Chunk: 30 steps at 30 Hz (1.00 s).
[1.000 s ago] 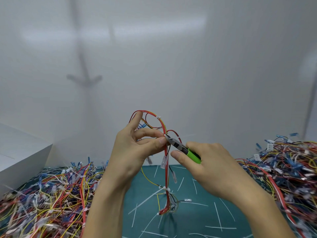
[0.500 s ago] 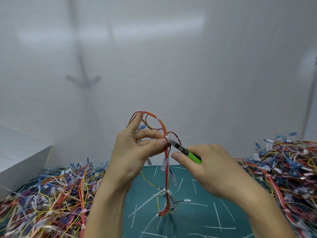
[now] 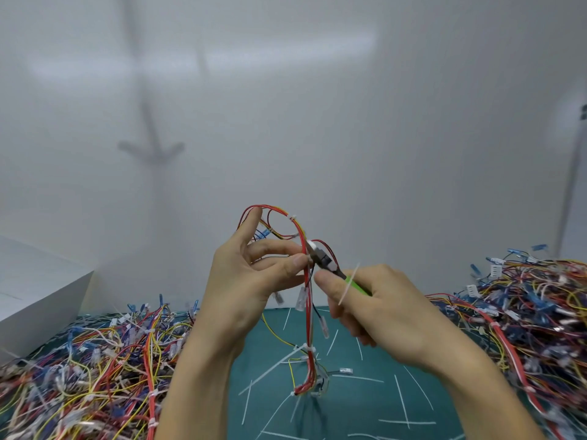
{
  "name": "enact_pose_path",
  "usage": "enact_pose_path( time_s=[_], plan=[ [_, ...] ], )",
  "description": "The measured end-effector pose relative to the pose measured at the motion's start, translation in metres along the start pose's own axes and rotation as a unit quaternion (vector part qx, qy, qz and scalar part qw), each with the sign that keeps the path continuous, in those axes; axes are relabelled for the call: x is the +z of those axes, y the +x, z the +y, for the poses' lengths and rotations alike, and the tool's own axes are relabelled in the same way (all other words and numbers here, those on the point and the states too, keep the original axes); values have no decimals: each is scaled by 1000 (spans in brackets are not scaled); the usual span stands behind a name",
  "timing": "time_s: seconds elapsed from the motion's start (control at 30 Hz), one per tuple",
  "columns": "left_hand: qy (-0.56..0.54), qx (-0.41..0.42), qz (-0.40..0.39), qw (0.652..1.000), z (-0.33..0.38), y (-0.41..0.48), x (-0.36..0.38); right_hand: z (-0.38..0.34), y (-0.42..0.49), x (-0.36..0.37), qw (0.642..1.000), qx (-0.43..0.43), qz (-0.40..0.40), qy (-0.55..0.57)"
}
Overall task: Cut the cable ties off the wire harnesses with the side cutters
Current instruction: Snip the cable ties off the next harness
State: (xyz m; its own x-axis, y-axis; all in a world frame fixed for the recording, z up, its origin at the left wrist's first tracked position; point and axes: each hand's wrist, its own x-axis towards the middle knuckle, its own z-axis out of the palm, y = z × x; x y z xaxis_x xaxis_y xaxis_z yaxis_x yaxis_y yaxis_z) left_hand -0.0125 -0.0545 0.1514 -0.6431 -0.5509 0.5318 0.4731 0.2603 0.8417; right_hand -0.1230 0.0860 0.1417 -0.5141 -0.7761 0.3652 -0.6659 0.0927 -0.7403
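Note:
My left hand (image 3: 251, 281) pinches a red and yellow wire harness (image 3: 306, 315) between thumb and fingers and holds it upright over the green mat (image 3: 349, 404). My right hand (image 3: 378, 306) grips green-handled side cutters (image 3: 324, 260), whose jaws sit on the wires just right of my left thumb. A loose white cable tie (image 3: 348, 284) hangs in the air in front of my right hand. Other white ties stay on the harness near its top loop (image 3: 292, 217) and lower down (image 3: 306, 348).
Heaps of coloured wire harnesses lie on the left (image 3: 89, 369) and on the right (image 3: 533, 312). Cut white ties are scattered on the mat. A white box (image 3: 35, 293) stands at the far left, and a white wall is behind.
The cutters' jaws have closed on the harness beside my left thumb, and a white cable tie now flies free in front of my right hand. Both hands stay in place.

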Motion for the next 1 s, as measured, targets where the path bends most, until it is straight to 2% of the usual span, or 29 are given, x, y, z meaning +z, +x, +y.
enact_pose_path(
  time_s=[0.13,0.3,0.53,0.73,0.8,0.9,1.0],
  plan=[
    [-7,-17,10,1000,-2,1,0,-2,2,0,991,15,32,131],
    [32,-36,16,999,-5,1,-3,-2,1,-4,984,41,53,166],
    [77,-56,16,995,-11,4,-1,-9,-1,0,983,82,5,162],
    [85,-59,36,994,-13,5,1,-6,2,4,927,159,-47,337],
    [84,-57,42,994,-13,4,0,-7,2,5,933,154,-25,325],
    [76,-63,47,994,-13,4,-2,-7,-1,6,965,125,21,229],
    [65,-66,59,994,-16,5,-3,-8,-3,4,975,110,-3,195]
  ],
)
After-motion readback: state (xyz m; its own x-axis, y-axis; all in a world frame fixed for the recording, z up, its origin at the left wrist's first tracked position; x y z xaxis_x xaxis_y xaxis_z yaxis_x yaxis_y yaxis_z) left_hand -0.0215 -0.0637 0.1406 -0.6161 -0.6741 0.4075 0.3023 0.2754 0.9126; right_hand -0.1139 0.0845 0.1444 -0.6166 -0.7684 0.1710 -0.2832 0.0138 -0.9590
